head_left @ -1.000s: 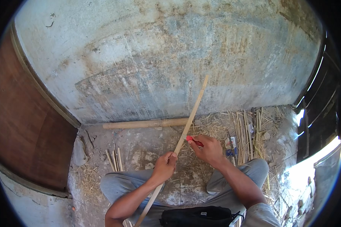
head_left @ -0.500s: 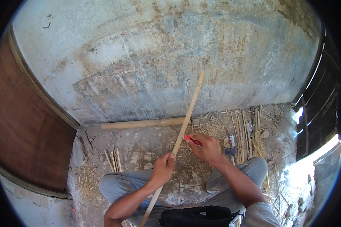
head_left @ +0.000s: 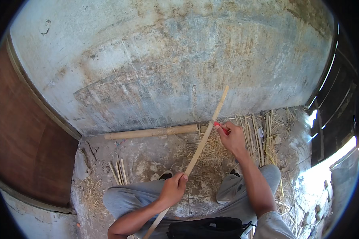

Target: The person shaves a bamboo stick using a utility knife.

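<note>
Your left hand, nearer you than bamboo pole: fingers wrapped round pale strip, slanting past pole's right end. Your right hand, right of pole: fingers pinching red tool against strip.

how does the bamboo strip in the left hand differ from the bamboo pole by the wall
The bamboo strip is slim and flat-looking, while the bamboo pole is thicker and rounded. The strip is gripped in the left hand; the pole lies on the floor, untouched. The strip slants toward the upper right of the picture, whereas the pole runs nearly crosswise. Both are long and pale tan.
</note>
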A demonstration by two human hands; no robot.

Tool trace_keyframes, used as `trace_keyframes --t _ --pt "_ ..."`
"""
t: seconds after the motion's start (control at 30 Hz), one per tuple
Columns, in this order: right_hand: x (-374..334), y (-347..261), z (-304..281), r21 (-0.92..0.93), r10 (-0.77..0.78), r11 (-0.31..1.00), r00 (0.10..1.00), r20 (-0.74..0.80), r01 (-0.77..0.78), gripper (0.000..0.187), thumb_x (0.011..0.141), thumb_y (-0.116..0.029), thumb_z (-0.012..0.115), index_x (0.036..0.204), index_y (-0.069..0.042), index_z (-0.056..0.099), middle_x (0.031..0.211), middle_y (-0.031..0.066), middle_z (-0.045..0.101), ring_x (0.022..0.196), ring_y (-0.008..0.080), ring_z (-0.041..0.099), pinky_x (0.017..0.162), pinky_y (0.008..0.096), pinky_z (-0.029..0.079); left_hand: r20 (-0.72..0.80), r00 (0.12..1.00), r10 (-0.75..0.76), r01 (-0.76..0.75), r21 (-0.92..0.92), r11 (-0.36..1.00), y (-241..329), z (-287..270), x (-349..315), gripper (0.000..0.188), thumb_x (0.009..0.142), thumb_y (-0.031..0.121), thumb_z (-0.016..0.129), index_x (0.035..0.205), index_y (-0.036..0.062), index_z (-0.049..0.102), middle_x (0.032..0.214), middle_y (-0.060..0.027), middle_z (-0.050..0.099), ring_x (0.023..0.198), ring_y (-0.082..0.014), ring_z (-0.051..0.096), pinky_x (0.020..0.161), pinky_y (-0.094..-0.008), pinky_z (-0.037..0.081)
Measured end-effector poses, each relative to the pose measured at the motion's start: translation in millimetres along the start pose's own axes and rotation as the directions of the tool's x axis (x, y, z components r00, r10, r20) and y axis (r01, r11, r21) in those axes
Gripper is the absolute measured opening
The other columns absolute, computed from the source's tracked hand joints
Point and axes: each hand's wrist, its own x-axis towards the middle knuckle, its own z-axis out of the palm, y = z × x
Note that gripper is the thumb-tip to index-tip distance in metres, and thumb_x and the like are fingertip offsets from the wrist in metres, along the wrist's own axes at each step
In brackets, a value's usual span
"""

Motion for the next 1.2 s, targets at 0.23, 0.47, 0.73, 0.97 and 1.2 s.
trace_keyframes --t 0.23,0.47,0.73,0.97,1.2 --pt "1.3 1.7 2.1 -0.003 -0.033 0.999 0.996 -0.088 0.033 0.023 0.088 -0.023 0.072 0.081 -0.002 0.065 0.067 0.0173 0.065 0.06 0.0361 0.065 0.058 0.042 0.05 0.03 0.999 -0.043 0.044 -0.024 0.999 5.2 -5.5 0.7 0.031 0.105 0.028 0.049 0.095 0.0004 0.058 0.064 -0.0025 0.052 0.056 -0.0092 0.054 0.051 -0.0273 0.041" --pt "18.4 13.0 -15.6 -0.025 0.092 0.995 0.979 -0.182 -0.098 0.027 0.089 -0.023 0.072 0.08 0.0 0.063 0.061 0.0154 0.061 0.052 0.03 0.06 0.052 0.0384 0.045 0.27 0.943 -0.194 0.279 -0.329 0.902 14.8 -17.5 -1.0 0.03 0.106 0.032 0.047 0.1 0.0031 0.054 0.061 0.0027 0.041 0.046 -0.0044 0.034 0.042 -0.0244 0.028" --pt "-44.7 -46.4 12.8 0.192 0.003 0.981 0.987 0.16 -0.034 0.021 0.089 -0.022 0.073 0.09 -0.001 0.069 0.063 0.0114 0.063 0.051 0.0192 0.059 0.05 0.0317 0.044 0.362 0.86 -0.361 0.509 -0.55 0.662 15.4 -26.4 19.7 0.033 0.108 0.034 0.039 0.1 0.0057 0.054 0.058 0.0032 0.036 0.042 -0.0058 0.032 0.038 -0.024 0.026" --pt "-62.2 -50.7 20.0 0.28 -0.179 0.955 0.943 0.281 0.098 0.021 0.088 -0.018 0.075 0.089 0.001 0.067 0.062 0.0128 0.062 0.053 0.015 0.058 0.05 0.0305 0.045 0.377 0.841 -0.389 0.541 -0.612 0.577 17.1 -26.0 27.4 0.034 0.108 0.033 0.033 0.098 0.0064 0.052 0.056 0.0028 0.035 0.041 -0.0064 0.029 0.037 -0.0244 0.025" --pt "-63.8 -45.9 24.2 0.272 -0.28 0.938 0.932 0.229 0.214 0.02 0.086 -0.022 0.076 0.088 -0.003 0.07 0.072 0.0132 0.068 0.061 0.0277 0.068 0.054 0.0358 0.053 0.356 0.859 -0.368 0.512 -0.607 0.607 20.5 -18.5 18.7 0.034 0.108 0.033 0.03 0.091 0.0085 0.048 0.057 0.0034 0.032 0.041 -0.0066 0.027 0.036 -0.0253 0.022"
